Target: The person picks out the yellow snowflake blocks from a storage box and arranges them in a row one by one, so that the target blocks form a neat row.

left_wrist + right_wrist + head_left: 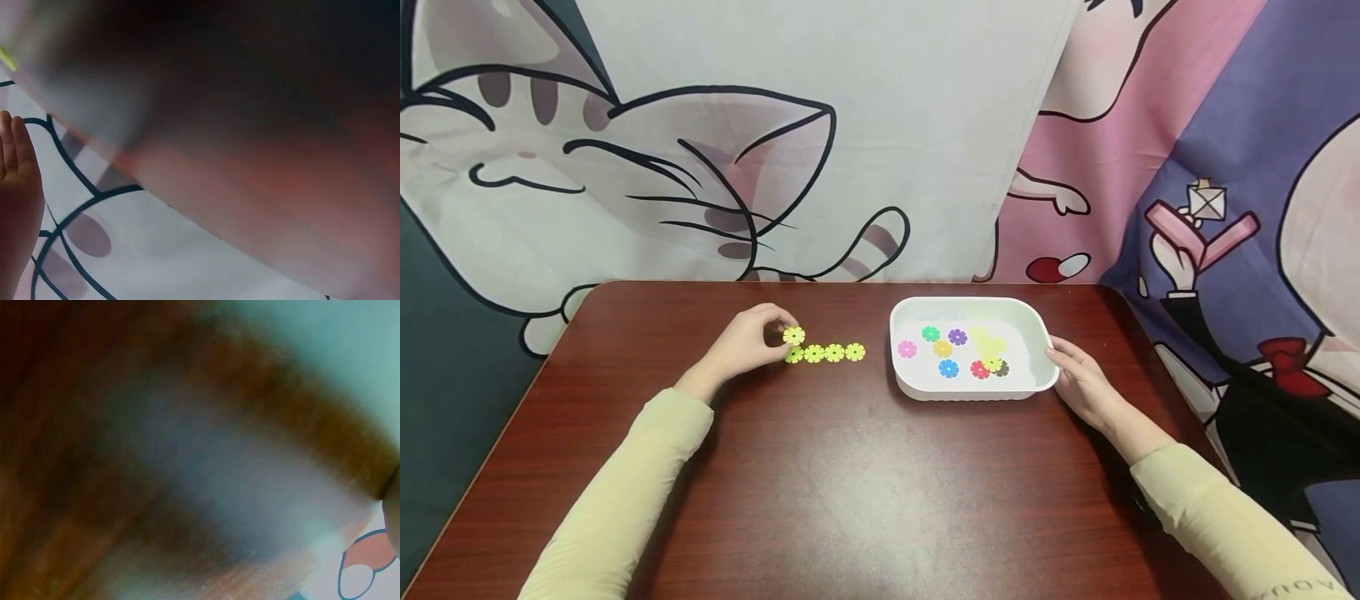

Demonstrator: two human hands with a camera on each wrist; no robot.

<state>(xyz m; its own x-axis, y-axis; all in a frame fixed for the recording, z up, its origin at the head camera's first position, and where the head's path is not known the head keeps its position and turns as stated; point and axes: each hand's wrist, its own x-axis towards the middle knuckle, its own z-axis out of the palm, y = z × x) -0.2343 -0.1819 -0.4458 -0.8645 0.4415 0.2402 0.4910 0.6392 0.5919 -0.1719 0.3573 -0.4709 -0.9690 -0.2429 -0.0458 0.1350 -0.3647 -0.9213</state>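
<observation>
- The printed cloth (925,125) fills the upper part of the head view, well behind the work; it seems to serve only as a backdrop.
- The brown surface (850,500) spans the lower half, giving both hands one level place to work.
- The white tray (970,395) sits right of centre; its raised walls likely keep loose pieces together.
- The right hand (1086,383) holds the tray's right edge, probably to steady it. How its lower fingers lie cannot be told; the right wrist view is blurred.
- The left hand (748,342), left of centre, has its thumb and fingers brought narrow in a pinch, which suits such a small, thin thing.
- Four yellow flower pieces (833,353) form a line near the centre, close side by side, presumably for order; whether they interlock cannot be told.
- The coloured flower pieces (949,368) lie in the tray, mostly apart, so each seems easy to pick out.
- The held yellow piece (793,335) is between the left fingertips, just above the line's left end in the frame, its face visible.
</observation>
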